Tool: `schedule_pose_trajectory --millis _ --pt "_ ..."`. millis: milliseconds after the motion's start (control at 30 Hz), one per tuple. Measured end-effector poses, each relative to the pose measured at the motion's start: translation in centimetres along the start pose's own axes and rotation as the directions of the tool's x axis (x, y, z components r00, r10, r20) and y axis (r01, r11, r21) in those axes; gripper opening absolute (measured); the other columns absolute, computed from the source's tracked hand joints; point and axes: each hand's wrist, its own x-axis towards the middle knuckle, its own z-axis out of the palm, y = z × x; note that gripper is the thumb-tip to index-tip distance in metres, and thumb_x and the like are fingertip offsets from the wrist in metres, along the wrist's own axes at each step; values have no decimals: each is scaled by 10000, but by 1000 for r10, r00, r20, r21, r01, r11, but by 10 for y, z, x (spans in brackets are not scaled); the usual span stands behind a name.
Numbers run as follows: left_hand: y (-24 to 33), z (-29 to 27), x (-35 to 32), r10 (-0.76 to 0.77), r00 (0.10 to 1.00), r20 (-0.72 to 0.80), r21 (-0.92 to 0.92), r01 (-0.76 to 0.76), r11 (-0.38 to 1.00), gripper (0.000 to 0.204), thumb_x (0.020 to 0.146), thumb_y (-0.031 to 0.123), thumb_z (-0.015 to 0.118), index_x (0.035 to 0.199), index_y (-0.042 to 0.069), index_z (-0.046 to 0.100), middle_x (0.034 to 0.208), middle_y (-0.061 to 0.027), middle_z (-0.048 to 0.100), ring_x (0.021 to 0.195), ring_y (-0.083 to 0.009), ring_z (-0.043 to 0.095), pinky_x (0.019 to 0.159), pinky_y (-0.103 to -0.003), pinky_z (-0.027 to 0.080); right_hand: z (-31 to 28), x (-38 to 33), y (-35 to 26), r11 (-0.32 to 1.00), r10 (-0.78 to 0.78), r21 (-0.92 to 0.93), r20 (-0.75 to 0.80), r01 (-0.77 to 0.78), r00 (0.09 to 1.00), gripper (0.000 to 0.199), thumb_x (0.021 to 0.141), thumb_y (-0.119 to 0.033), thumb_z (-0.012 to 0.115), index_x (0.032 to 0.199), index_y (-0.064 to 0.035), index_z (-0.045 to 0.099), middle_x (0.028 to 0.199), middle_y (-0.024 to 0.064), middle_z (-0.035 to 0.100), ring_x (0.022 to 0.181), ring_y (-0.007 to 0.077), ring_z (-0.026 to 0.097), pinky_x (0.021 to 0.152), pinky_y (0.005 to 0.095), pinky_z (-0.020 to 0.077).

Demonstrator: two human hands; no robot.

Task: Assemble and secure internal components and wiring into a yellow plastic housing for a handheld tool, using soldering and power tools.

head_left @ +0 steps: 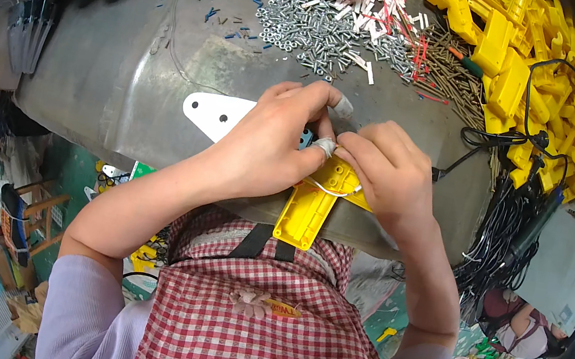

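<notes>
Jutting past the near edge of the grey table (113,69), a yellow housing (299,217) sits beneath both hands. The left hand (275,136) and right hand (395,174) curl together at its far part; what they grip, I cannot tell. Left lies a white plate (212,112); far off, silver bolts (317,38); far right, yellow parts (542,92).

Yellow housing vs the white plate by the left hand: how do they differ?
Colour: the yellow housing is yellow; the white plate is white.

Form: the yellow housing has raised walls around a recess; the white plate looks flat, with a rounded, tapered end and two dark round spots showing.

Position: the yellow housing's near end reaches past the table edge; the white plate's visible part lies further in.

Shared: hands partly hide both.
</notes>
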Motion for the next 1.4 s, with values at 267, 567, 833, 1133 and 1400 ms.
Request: schedule_pose_trajectory --millis 267,567,833,1133,1400 --pt "2 3 -4 166 985 -41 213 -154 965 414 744 24 595 1133 14 454 861 -94 602 954 -300 520 891 -395 390 2 -4 7 944 237 197 150 -264 960 138 794 -137 656 865 -40 588 795 80 539 751 283 574 643 379 461" --pt "0 3 -3 105 994 -31 168 -98 981 408 749 42 596 1132 22 454 847 -86 602 971 -307 519 922 -400 374 -5 -1 7 977 93 181 127 -115 988 146 788 -76 660 923 -43 617 800 112 548 724 287 564 659 353 462" --pt "-1 4 -3 114 992 -47 153 -106 983 379 759 47 597 1114 26 464 821 -79 605 983 -300 516 929 -402 368 -17 -3 4 873 342 296 197 -388 919 146 782 -100 681 901 -24 644 792 90 600 728 226 594 657 309 464" --pt "-2 1 -2 152 988 -34 180 -143 973 382 722 42 602 1078 24 466 872 -76 611 961 -288 532 949 -417 355 -12 4 -1 816 394 370 208 -444 895 101 794 -109 669 857 -30 672 750 89 597 708 223 593 638 314 461" --pt "0 2 -4 144 989 25 168 -146 975 385 712 55 601 1072 32 466 877 -63 612 920 -263 586 1105 -511 196 -4 -3 2 784 420 390 238 -482 876 110 783 -107 675 863 -32 665 783 85 603 752 213 606 679 307 478"
